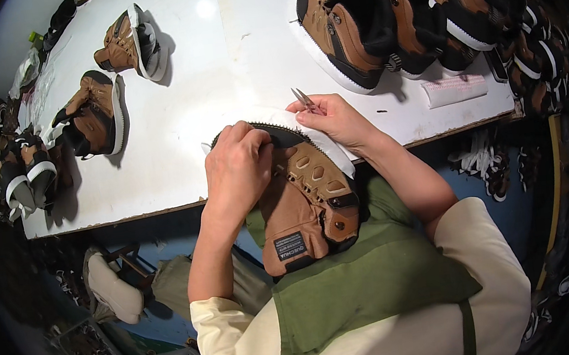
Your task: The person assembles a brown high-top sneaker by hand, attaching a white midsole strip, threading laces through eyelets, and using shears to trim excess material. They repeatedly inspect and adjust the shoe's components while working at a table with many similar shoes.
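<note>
My left hand [239,158] is closed on the toe end of a brown and black boot upper [297,235], fingers curled over its black toe cap. The upper hangs from the table's front edge down over my lap, heel end toward me. A strip of white material with dark stitching runs along its edge. In my right hand [337,120], a pair of small pointed thread snips [305,99] sticks up and left, blades slightly apart. That hand is right beside the white edge; whether its fingers also touch it is hard to see.
Several brown boots [346,39] stand at the table's far right, near a rolled white cloth [455,89]. Two more boots [96,114] lie at the left, beside a heap of shoes [27,170]. A green apron [373,293] covers my lap. A chair [112,286] stands below left.
</note>
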Demonstrator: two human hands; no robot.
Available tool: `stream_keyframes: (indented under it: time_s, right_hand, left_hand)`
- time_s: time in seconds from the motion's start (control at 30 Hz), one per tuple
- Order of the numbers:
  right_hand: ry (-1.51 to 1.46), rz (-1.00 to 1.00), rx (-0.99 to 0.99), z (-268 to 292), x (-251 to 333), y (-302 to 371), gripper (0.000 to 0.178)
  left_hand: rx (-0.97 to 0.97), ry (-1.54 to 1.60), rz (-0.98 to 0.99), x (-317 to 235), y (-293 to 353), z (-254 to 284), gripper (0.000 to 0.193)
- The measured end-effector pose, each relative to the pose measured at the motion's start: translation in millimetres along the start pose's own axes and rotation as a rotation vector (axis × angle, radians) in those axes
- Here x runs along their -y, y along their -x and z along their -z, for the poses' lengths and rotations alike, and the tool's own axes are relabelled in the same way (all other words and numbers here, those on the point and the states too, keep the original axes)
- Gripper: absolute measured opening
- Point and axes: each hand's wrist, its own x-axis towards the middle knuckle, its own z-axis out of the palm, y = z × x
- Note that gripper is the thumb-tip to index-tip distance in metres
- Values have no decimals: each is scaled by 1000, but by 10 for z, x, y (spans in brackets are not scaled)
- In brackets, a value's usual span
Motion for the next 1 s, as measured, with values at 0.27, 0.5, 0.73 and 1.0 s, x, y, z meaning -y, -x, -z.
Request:
stream_keyframes:
  time_s: [0.27, 0.5, 0.73, 1.0]
  right_hand:
    - [-21, 13, -2, -33, 14, 12, 29]
    - [35, -26, -2, 22, -62, 134, 28]
    - [24, -64, -22, 6, -10, 196, 26]
    - [77, -31, -82, 30, -79, 194, 22]
  left_hand:
    - [55, -16, 42, 12, -36, -1, 2]
    - [26, -127, -73, 52, 8, -82, 8]
    - [-82, 29, -130, -46, 39, -149, 12]
    - [99, -288, -288, -274, -56, -369, 24]
